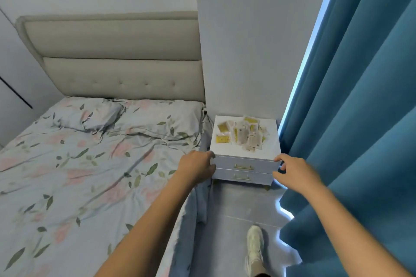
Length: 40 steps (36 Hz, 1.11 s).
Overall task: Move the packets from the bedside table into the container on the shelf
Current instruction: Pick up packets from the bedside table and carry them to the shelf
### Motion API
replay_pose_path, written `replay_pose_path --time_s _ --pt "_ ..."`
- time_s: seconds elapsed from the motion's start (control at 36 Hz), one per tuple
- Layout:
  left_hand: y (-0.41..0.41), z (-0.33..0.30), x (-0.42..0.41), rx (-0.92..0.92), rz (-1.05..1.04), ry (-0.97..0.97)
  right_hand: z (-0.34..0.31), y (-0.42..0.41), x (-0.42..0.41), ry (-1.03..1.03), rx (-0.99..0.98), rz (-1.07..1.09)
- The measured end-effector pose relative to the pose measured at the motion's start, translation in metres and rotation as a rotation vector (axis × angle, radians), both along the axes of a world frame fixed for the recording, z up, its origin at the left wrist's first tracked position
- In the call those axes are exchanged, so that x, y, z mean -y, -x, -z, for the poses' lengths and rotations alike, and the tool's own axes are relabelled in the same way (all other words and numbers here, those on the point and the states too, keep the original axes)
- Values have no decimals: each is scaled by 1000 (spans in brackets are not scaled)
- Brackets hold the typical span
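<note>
Yellow-and-clear plastic packets (244,134) lie heaped on the white two-drawer bedside surface (267,127) at 12 o'clock. My left hand (198,167) and right hand (295,173) flank its front corners, each grip apart, holding nothing.

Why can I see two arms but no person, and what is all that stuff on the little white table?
The camera sits on the person's head and looks forward and down, so you see what they see: their own two arms reaching out, and one shoe on the floor below. There is no machine here, only bare hands.

The left hand is at the left front corner of the bedside table, and the right hand is at its right front corner. Neither hand holds anything yet.

On top of the table lies a loose pile of small packets, some yellow, some pale. The table has two drawers, both closed.

To the left is a bed with a flowery cover, and to the right hangs a blue curtain. The shelf and its container are not in this picture.
</note>
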<state>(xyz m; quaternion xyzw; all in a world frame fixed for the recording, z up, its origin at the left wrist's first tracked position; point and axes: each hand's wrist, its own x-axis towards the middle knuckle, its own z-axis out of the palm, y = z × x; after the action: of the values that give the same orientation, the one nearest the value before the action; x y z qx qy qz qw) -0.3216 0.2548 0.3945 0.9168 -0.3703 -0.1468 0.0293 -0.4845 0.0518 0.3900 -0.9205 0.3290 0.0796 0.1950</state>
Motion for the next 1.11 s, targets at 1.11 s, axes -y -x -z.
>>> replay_pose_path --time_s 1.11 --pt "-335 337 330 -591 -408 238 443 -402 310 -453 -220 776"
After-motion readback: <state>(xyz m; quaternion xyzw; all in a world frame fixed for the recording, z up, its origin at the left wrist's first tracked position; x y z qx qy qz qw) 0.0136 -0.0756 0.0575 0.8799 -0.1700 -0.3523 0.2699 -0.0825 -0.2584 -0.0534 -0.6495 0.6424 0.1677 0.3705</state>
